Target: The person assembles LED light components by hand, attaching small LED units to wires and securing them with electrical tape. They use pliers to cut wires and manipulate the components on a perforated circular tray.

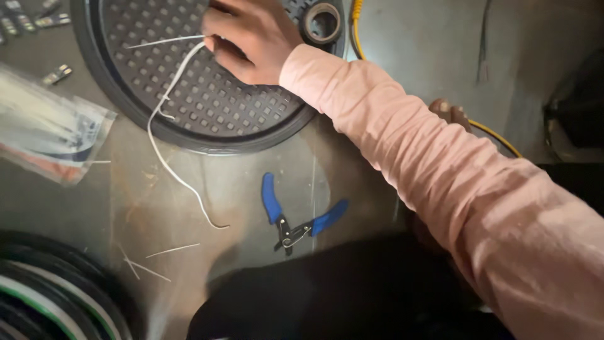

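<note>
- Right hand [251, 41], pink long sleeve, reaches across to the top of the view; fingers curled tight, pinching a thin white cable tie [165, 104] at approx. its upper end.
- Tie w/ two strands visible from the pinch: one short, running left over the grille; the other long — curving down off the rim onto the floor, ending in a small hook near the cutters.
- Hand rests over a round dark plastic grille w/ square holes [189, 75], lying flat on the grey concrete floor [415, 56]; thick black rim round it.
- Roll of dark tape [321, 22] sits on the grille's upper right edge, just beside the hand.
- Small blue-handled wire cutters [296, 217] lie on the floor below the grille, handles spread, jaws pointing down; apart from the hand.
- Left hand: not seen in shot, so can't tell its state.
- Clear plastic bag w/ more white ties [53, 129] at left, on the floor, near the grille's rim.
- Cut white offcuts [160, 255] scattered on the floor, lower left.
- Yellow cable [357, 25] runs down right of the grille — passes behind the sleeve.
- Black ring w/ green and white stripes [56, 296] in the bottom-left corner.
- Bare toes [450, 112] show just past the sleeve.
</note>
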